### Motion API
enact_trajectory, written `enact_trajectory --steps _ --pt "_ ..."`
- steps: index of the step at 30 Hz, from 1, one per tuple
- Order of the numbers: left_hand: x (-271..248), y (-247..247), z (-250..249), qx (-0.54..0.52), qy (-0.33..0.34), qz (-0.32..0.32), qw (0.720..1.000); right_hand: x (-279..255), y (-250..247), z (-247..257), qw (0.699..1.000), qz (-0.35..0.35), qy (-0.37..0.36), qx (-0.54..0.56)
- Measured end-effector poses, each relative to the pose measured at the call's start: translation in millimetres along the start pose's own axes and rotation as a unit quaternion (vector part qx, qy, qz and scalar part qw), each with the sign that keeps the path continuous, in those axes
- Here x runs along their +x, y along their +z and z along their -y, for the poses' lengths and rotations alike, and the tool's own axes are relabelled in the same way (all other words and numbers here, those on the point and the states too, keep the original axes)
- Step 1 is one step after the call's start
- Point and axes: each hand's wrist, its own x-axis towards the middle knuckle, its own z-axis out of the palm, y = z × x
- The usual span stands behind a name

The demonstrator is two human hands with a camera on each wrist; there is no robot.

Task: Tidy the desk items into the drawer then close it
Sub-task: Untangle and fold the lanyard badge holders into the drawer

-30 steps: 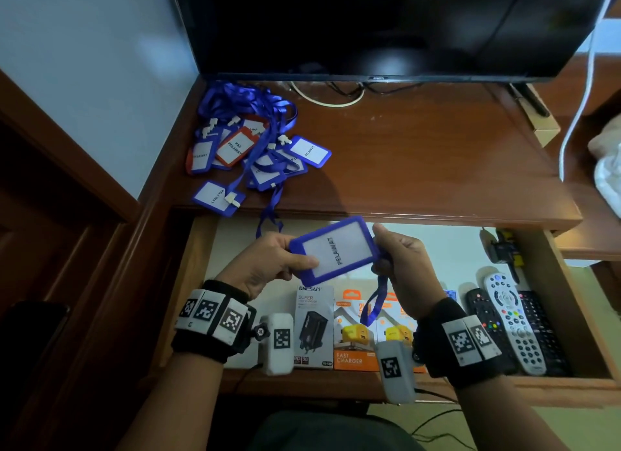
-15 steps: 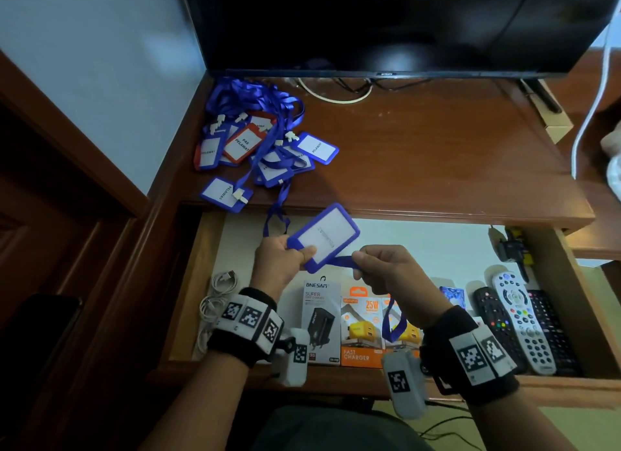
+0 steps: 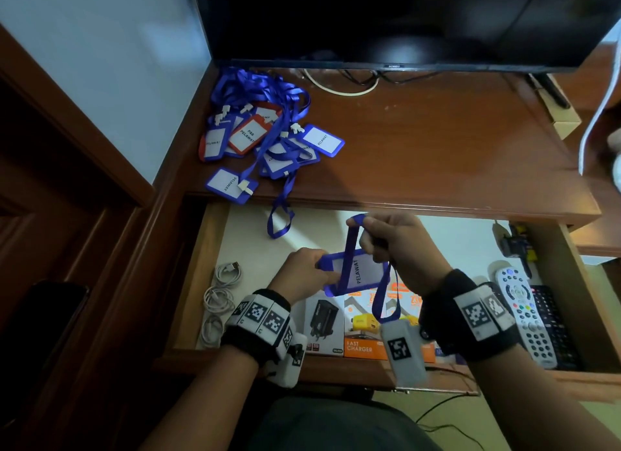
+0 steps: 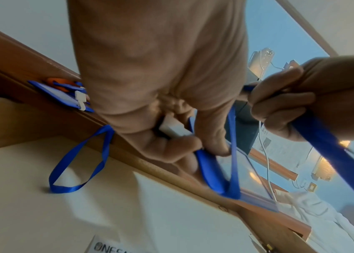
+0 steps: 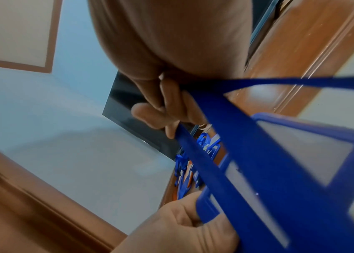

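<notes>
Blue badge holder (image 3: 356, 272), card marked PELAWAT, is suspended above the open wooden drawer (image 3: 201, 266); its blue lanyard (image 3: 386, 299) loops over and below it. Remaining badges (image 3: 262, 138) lie piled on the desk (image 3: 437, 148).

The open drawer (image 3: 201, 266) served as the landmark. Above its back edge lay the desk top (image 3: 437, 155), with a heap of badge holders (image 3: 265, 138) at its left end and a screen (image 3: 386, 20) behind that; one lanyard loop (image 3: 280, 222) hung from the heap over the desk edge into the drawer's back left. Inside the drawer, coiled cables (image 3: 218, 296) lay at the left wall, charger boxes (image 3: 342, 329) along the front middle, and remote controls (image 3: 527, 313) at the right — a small tool (image 3: 514, 245) sat behind them. Over the drawer's middle, a badge holder (image 3: 356, 272) was held between the left hand (image 3: 302, 272) and the right hand (image 3: 400, 245), the right one behind and above it.
</notes>
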Motion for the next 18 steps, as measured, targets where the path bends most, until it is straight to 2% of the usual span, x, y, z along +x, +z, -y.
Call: enact_trajectory --steps 6,12,18 --pt "-6 -16 -12 -0.015 0.023 0.049 0.998 15 -10 4 1.000 -0.012 0.018 -0.014" --pt "-8 -28 -18 0.050 0.041 0.109 0.992 19 -20 6 0.990 0.077 0.037 -0.116" --pt "-11 -25 -20 0.030 0.048 0.120 0.991 26 -28 -6 0.987 0.042 0.029 -0.151"
